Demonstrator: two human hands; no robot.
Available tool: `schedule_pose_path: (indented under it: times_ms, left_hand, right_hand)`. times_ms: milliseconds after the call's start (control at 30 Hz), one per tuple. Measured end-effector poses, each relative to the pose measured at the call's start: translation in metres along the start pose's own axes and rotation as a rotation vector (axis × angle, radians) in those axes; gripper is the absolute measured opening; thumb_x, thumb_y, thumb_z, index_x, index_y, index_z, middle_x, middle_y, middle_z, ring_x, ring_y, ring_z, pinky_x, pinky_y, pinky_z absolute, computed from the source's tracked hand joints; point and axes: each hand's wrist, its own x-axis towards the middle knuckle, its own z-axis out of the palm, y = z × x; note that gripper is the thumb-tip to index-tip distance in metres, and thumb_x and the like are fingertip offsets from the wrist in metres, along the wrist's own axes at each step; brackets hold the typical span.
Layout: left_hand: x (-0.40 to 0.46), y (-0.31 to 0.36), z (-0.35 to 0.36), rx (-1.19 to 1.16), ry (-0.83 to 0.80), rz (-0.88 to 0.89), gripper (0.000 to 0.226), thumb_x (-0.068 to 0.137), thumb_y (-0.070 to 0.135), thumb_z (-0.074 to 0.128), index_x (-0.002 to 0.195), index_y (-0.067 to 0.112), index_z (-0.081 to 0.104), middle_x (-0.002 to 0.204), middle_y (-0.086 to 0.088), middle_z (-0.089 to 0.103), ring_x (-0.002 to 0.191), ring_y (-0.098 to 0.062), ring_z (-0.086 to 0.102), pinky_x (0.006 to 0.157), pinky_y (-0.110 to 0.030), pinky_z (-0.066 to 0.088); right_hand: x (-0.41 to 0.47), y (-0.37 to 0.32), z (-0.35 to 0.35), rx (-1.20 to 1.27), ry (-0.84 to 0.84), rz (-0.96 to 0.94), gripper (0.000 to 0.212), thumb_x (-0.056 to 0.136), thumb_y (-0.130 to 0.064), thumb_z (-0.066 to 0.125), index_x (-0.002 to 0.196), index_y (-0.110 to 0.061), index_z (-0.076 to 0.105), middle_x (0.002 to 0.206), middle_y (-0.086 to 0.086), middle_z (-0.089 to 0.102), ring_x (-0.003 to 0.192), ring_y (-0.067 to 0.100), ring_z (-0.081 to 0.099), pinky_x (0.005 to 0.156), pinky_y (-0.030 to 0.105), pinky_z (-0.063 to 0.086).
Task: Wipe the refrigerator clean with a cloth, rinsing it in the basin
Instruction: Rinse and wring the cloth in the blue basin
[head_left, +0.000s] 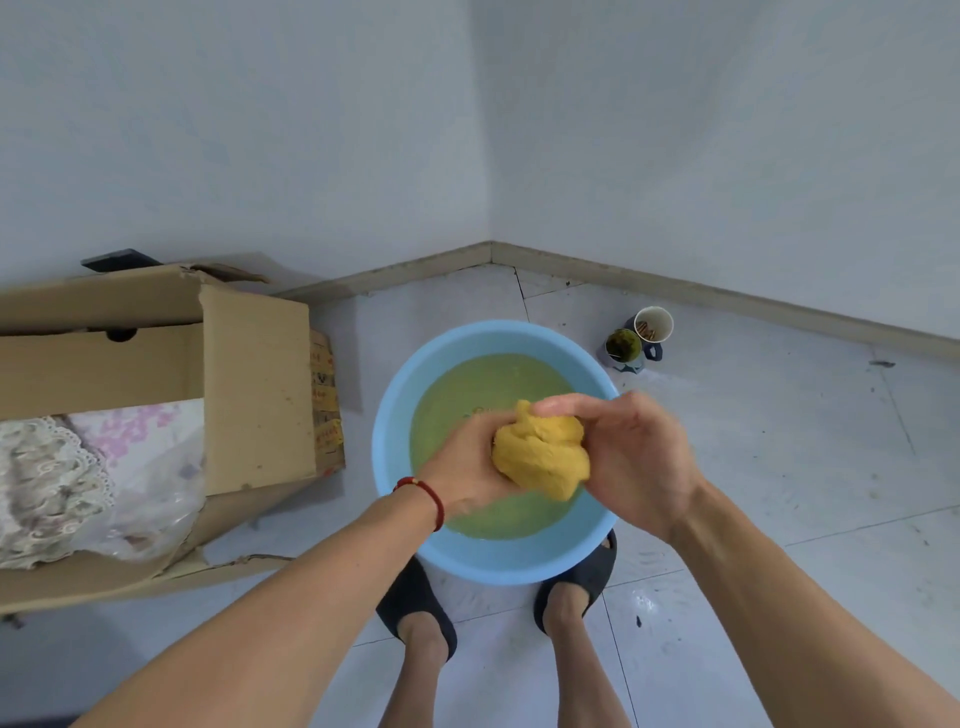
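A pale tiled floor (753, 467) meets two plain white walls (260, 130) in a corner at the top of the view, with a beige skirting board (675, 283) along their foot. At the left an open brown cardboard box (254, 384) lies on the floor, holding lace-edged and floral fabric (78, 467) under clear plastic.

In the middle stands a round light-blue plastic basin (395, 415), holding murky greenish-yellow water (467, 384). The person's two feet in dark slippers (415, 597) are planted just beside its near rim, one at each side.

Both bare forearms reach in from the bottom edge over the basin. The left hand (462, 473), with a red cord bracelet (428, 493) at the wrist, grips the left side of a bunched yellow cloth (540, 454), fingers curled round it. The right hand (628, 457) grips the right side, thumb and fingers wrapped over the top. The cloth is held above the water, wadded into a lump between the two hands; its longer axis runs roughly from upper left to lower right, with a small twisted peak pointing up and away from the person.

Beyond the basin, near the right wall, a white paper cup (655, 319) leans on a dark mug (626, 351) with something green in it.
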Motion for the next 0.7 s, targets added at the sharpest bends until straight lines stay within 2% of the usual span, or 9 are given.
schedule_pose_path:
  times_ms: [67,100,167,233,333,433,500,600,700]
  left_hand:
    - [0.003,0.005,-0.005,0.355,0.080,0.272,0.023,0.081,0.003,0.077,0.097,0.014,0.066,0.095,0.003,0.058,0.081,-0.011,0.058,0.070,-0.026,0.047]
    - [0.006,0.006,-0.008,0.482,0.090,0.406,0.018,0.082,0.006,0.075,0.094,0.013,0.064,0.091,0.000,0.054,0.076,-0.015,0.055,0.064,-0.031,0.047]
    - [0.009,0.009,-0.016,0.694,0.033,0.580,0.016,0.084,0.008,0.071,0.098,0.010,0.062,0.093,-0.004,0.051,0.073,-0.018,0.052,0.060,-0.033,0.048]
    - [0.012,0.008,-0.028,0.877,-0.008,0.674,0.026,0.080,0.009,0.074,0.103,0.009,0.062,0.097,-0.006,0.050,0.074,-0.016,0.049,0.059,-0.032,0.048]
    - [0.017,-0.005,-0.041,1.075,-0.064,0.687,0.027,0.080,0.005,0.071,0.098,0.013,0.053,0.091,-0.006,0.053,0.060,-0.019,0.048,0.044,-0.032,0.041]
    - [0.024,-0.011,-0.036,1.274,-0.203,0.410,0.020,0.087,0.000,0.062,0.102,0.012,0.057,0.083,-0.006,0.057,0.063,-0.026,0.052,0.051,-0.035,0.038]
    - [0.030,-0.008,-0.026,1.232,-0.230,0.122,0.017,0.085,-0.001,0.057,0.095,0.012,0.060,0.077,-0.005,0.053,0.073,-0.030,0.059,0.058,-0.035,0.039]
    - [0.039,-0.009,-0.013,0.995,-0.172,-0.215,0.017,0.080,0.000,0.061,0.068,0.011,0.055,0.069,-0.006,0.054,0.066,-0.028,0.059,0.052,-0.030,0.040]
    - [0.041,-0.013,-0.009,0.631,-0.271,-0.517,0.021,0.077,-0.005,0.070,0.066,0.008,0.058,0.054,-0.005,0.051,0.048,-0.021,0.053,0.040,-0.023,0.036]
  right_hand:
    - [0.006,0.005,-0.008,-0.094,0.211,-0.023,0.041,0.085,-0.051,0.064,0.089,-0.012,0.078,0.082,0.012,0.067,0.079,0.027,0.064,0.083,0.042,0.047]
    - [0.009,0.011,-0.010,-0.115,0.271,0.003,0.045,0.087,-0.059,0.065,0.094,-0.016,0.077,0.082,0.009,0.066,0.077,0.024,0.065,0.079,0.042,0.049]
    - [0.013,0.028,-0.008,-0.027,0.129,0.145,0.064,0.089,-0.069,0.058,0.128,-0.019,0.069,0.118,0.015,0.072,0.109,0.030,0.071,0.093,0.050,0.057]
    - [0.014,0.041,-0.003,0.067,-0.113,0.284,0.078,0.090,-0.069,0.053,0.147,-0.017,0.055,0.143,0.018,0.062,0.133,0.036,0.059,0.098,0.058,0.056]
    - [0.020,0.037,0.003,-0.159,-0.195,0.333,0.072,0.086,-0.052,0.075,0.139,-0.007,0.057,0.125,0.018,0.070,0.111,0.029,0.068,0.079,0.036,0.063]
    - [0.037,0.032,0.015,-0.850,-0.115,0.302,0.026,0.087,-0.023,0.082,0.106,-0.013,0.067,0.084,0.004,0.072,0.073,0.015,0.070,0.063,0.025,0.057]
    - [0.050,0.036,0.018,-1.328,-0.029,0.240,0.016,0.084,-0.018,0.077,0.090,-0.018,0.062,0.071,-0.005,0.063,0.063,0.015,0.063,0.054,0.017,0.048]
    - [0.060,0.045,0.013,-1.632,0.027,0.120,0.022,0.083,-0.012,0.074,0.098,-0.014,0.059,0.082,-0.002,0.062,0.077,0.023,0.062,0.064,0.024,0.046]
    - [0.063,0.051,0.005,-1.839,-0.031,-0.052,0.032,0.089,-0.013,0.073,0.113,-0.009,0.052,0.110,0.010,0.063,0.096,0.033,0.067,0.074,0.037,0.048]
